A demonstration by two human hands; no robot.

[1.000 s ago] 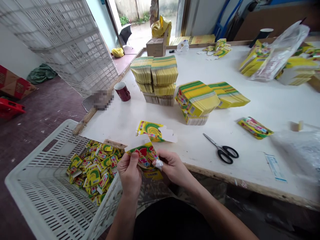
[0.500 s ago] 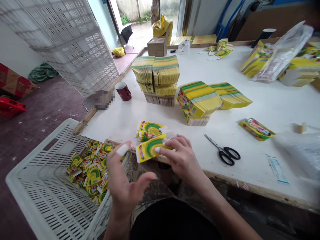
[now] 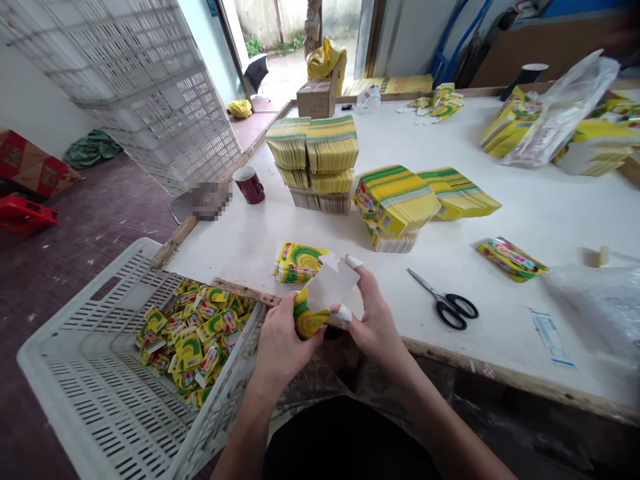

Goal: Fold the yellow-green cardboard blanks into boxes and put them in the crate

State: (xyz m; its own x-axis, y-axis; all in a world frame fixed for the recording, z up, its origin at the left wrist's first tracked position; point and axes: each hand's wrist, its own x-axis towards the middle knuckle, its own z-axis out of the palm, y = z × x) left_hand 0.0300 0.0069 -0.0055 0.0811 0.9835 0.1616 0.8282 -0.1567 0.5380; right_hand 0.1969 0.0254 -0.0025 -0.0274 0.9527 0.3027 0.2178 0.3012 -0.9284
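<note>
Carton [image 3: 311,319] is in front of the person at the near table edge, between both hands. Yellow printed face is bowed around by the left hand [image 3: 284,341], pale inner side up; flap end points away and to the right, long axis roughly lower-left to upper-right, though the bend makes that approximate. Left hand: thumb and fingers closed on the yellow end. Right hand [image 3: 369,308]: thumb and index spread wide about the pale end, white wraps on tips; can't tell whether it's clamping. White table [image 3: 210,247] with worn wooden edging; small carton pile [image 3: 300,263] just beyond the hands, tall carton stacks [image 3: 313,163] behind, scissors [image 3: 445,303] right, mug [image 3: 253,187] left. Plastic crate [image 3: 83,298] of filled-looking small boxes [image 3: 193,350] at lower left, dark reddish floor, open doorway behind. Vs half a second ago: carton was flat, yellow face up, in the right hand only, left hand open and off it; now both are at it and it's bent. Scissors and stacks unchanged.
</note>
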